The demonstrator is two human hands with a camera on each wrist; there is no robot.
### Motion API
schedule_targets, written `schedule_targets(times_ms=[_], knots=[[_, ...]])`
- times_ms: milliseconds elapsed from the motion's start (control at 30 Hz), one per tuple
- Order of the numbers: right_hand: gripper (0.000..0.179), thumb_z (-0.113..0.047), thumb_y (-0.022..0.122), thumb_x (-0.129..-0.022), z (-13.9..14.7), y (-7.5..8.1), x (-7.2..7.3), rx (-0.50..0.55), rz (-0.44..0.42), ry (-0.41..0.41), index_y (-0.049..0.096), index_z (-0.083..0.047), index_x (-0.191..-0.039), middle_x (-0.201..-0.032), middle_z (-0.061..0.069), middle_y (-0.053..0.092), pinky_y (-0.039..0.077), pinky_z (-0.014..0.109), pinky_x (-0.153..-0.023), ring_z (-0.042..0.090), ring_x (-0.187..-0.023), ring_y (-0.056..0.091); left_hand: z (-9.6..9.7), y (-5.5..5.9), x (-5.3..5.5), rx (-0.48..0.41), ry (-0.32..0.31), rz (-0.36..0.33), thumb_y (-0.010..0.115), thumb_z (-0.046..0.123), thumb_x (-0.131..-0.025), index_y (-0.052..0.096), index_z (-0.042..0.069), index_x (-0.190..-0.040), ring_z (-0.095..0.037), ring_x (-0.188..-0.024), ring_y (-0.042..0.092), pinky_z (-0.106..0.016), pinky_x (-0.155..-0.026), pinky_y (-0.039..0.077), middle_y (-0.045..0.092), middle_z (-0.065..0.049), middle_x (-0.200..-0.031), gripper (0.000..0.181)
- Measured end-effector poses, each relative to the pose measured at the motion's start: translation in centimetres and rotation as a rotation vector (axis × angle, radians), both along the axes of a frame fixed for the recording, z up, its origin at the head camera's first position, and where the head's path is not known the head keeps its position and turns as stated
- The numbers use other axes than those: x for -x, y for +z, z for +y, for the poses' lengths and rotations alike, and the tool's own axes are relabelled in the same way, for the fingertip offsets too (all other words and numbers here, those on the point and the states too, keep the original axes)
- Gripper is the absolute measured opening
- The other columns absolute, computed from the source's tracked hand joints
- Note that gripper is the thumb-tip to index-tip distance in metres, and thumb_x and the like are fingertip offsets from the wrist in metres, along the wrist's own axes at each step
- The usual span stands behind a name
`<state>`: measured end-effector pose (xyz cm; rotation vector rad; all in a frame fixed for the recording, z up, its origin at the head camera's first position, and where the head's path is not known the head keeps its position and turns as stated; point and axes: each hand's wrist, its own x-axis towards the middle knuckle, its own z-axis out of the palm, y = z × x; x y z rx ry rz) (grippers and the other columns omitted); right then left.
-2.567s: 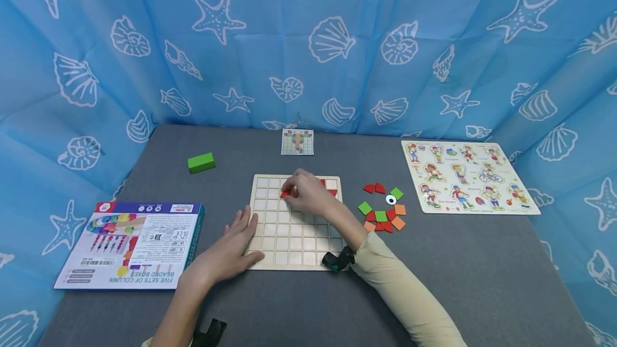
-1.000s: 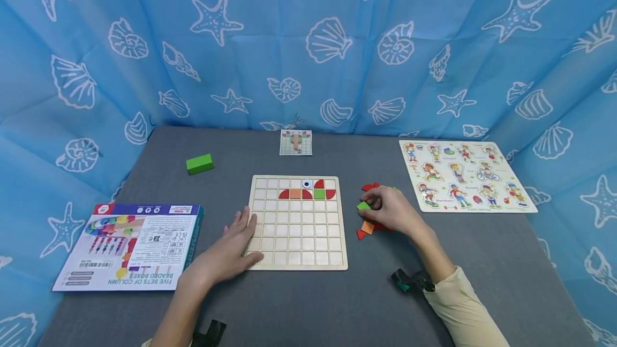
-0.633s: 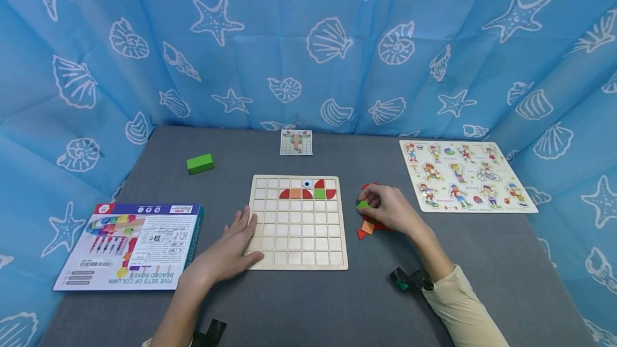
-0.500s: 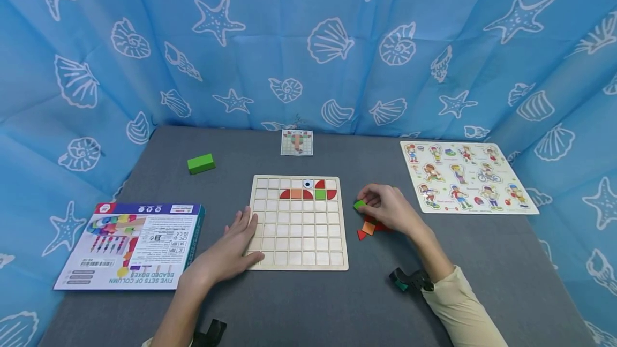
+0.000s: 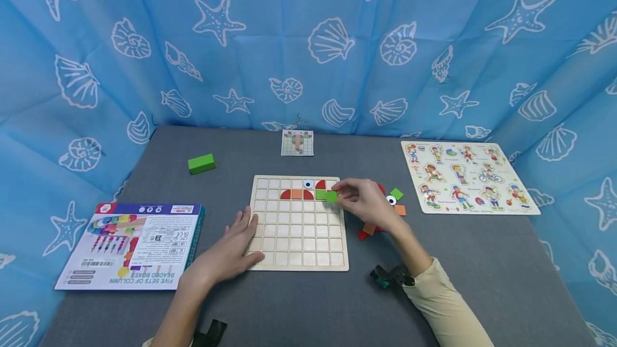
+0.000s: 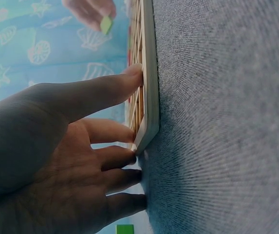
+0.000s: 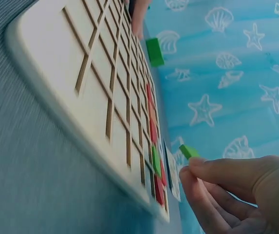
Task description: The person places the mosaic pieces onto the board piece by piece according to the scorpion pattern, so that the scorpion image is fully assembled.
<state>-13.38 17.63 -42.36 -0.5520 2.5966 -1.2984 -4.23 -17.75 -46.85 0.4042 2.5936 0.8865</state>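
Note:
My right hand (image 5: 362,201) pinches a green square tile (image 5: 331,197) between thumb and fingertips. The tile is held above the upper right part of a wooden grid board (image 5: 295,237); the right wrist view shows this green tile (image 7: 188,151) raised off the board. My left hand (image 5: 226,253) rests at the board's left edge, fingers spread, its thumb (image 6: 124,80) touching the rim. In the board's upper rows lie an eye tile (image 5: 308,184), an orange square (image 5: 296,194), a green square (image 5: 320,194) and several red quarter circles (image 5: 286,194).
Loose tiles, including a green square (image 5: 396,194) and an orange one (image 5: 400,210), lie right of the board, partly behind my right hand. A pattern card (image 5: 297,142), a green block (image 5: 201,164), a boxed toy (image 5: 130,245) and a picture puzzle board (image 5: 469,175) surround it.
My right hand first went from the board to the loose tiles, then came back left over the board with a green square tile. The left hand has stayed in place.

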Motion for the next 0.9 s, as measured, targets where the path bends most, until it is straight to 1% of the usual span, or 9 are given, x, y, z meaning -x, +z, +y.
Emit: schedule_targets(times_ms=[33, 100, 267, 333, 433, 567, 667, 767, 900], knots=[[0.028, -0.001, 0.077, -0.097, -0.5, 0.0, 0.1, 0.011, -0.003, 0.004, 0.076, 0.001, -0.124, -0.117, 0.021, 0.079, 0.068, 0.035, -0.088, 0.029, -0.103, 0.080, 0.0, -0.3, 0.1, 0.010, 0.002, 0.001, 0.073, 0.041, -0.103, 0.024, 0.001, -0.171, -0.048, -0.170, 0.004, -0.076, -0.132, 0.014, 0.003, -0.022, -0.183, 0.094], [0.028, -0.002, 0.078, -0.096, -1.3, -0.2, 0.4, 0.030, 0.001, 0.016, 0.076, 0.001, -0.124, -0.115, 0.020, 0.080, 0.068, 0.034, -0.087, 0.028, -0.101, 0.080, 0.2, 0.5, 0.0, 0.034, 0.006, -0.017, 0.073, 0.036, -0.104, 0.023, -0.001, -0.171, -0.048, -0.170, 0.004, -0.074, -0.133, 0.014, 0.003, -0.023, -0.183, 0.091], [0.028, -0.005, 0.082, -0.094, -3.8, -0.6, 1.0, 0.055, 0.005, 0.043, 0.077, -0.001, -0.122, -0.108, 0.015, 0.080, 0.067, 0.029, -0.083, 0.021, -0.094, 0.079, 1.1, 3.7, -0.6, 0.047, 0.009, -0.078, 0.071, 0.024, -0.106, 0.022, -0.006, -0.169, -0.049, -0.169, 0.002, -0.074, -0.133, 0.012, 0.002, -0.026, -0.181, 0.086], [0.027, -0.006, 0.083, -0.094, -4.9, -0.7, 1.3, 0.054, 0.011, 0.068, 0.078, 0.000, -0.120, -0.104, 0.014, 0.081, 0.066, 0.027, -0.082, 0.018, -0.091, 0.078, 1.1, 3.7, -0.6, 0.038, 0.007, -0.078, 0.071, 0.025, -0.106, 0.022, -0.006, -0.169, -0.050, -0.169, 0.002, -0.074, -0.133, 0.012, 0.002, -0.027, -0.181, 0.086], [0.026, -0.006, 0.083, -0.094, -6.6, -0.9, 1.8, 0.042, 0.020, 0.114, 0.077, 0.001, -0.118, -0.101, 0.013, 0.080, 0.065, 0.025, -0.080, 0.015, -0.088, 0.076, 0.8, 3.3, -0.5, 0.013, 0.006, -0.076, 0.072, 0.027, -0.105, 0.023, -0.006, -0.169, -0.050, -0.169, 0.002, -0.075, -0.133, 0.011, 0.003, -0.027, -0.181, 0.087], [0.023, -0.008, 0.082, -0.096, -8.7, -0.9, 2.5, -0.003, 0.023, 0.159, 0.077, 0.001, -0.115, -0.097, 0.012, 0.078, 0.062, 0.024, -0.077, 0.014, -0.085, 0.075, 0.0, 1.0, -0.2, -0.025, -0.005, -0.036, 0.072, 0.039, -0.105, 0.023, -0.003, -0.171, -0.051, -0.169, 0.002, -0.078, -0.130, 0.011, 0.003, -0.026, -0.182, 0.092], [0.021, -0.008, 0.082, -0.096, -10.2, -1.1, 3.1, -0.056, 0.034, 0.169, 0.077, 0.001, -0.114, -0.096, 0.011, 0.077, 0.060, 0.022, -0.075, 0.013, -0.083, 0.074, -0.5, -0.7, 0.1, -0.039, -0.018, -0.002, 0.070, 0.049, -0.104, 0.023, 0.000, -0.172, -0.051, -0.169, 0.002, -0.080, -0.128, 0.011, 0.002, -0.024, -0.183, 0.096], [0.020, -0.008, 0.082, -0.096, -11.3, -1.4, 3.5, -0.099, 0.052, 0.174, 0.077, 0.001, -0.114, -0.096, 0.010, 0.077, 0.059, 0.022, -0.076, 0.012, -0.081, 0.072, -0.6, -1.4, 0.3, -0.025, -0.018, 0.007, 0.069, 0.050, -0.105, 0.022, 0.003, -0.172, -0.048, -0.170, 0.002, -0.079, -0.130, 0.013, 0.001, -0.021, -0.183, 0.096], [0.020, -0.009, 0.082, -0.096, -12.4, -1.6, 3.9, -0.142, 0.081, 0.186, 0.077, 0.001, -0.112, -0.095, 0.011, 0.077, 0.059, 0.025, -0.079, 0.013, -0.082, 0.070, -0.6, -1.7, 0.4, 0.004, -0.012, 0.005, 0.071, 0.045, -0.105, 0.020, 0.003, -0.173, -0.044, -0.171, 0.001, -0.075, -0.133, 0.015, -0.001, -0.019, -0.184, 0.094]])
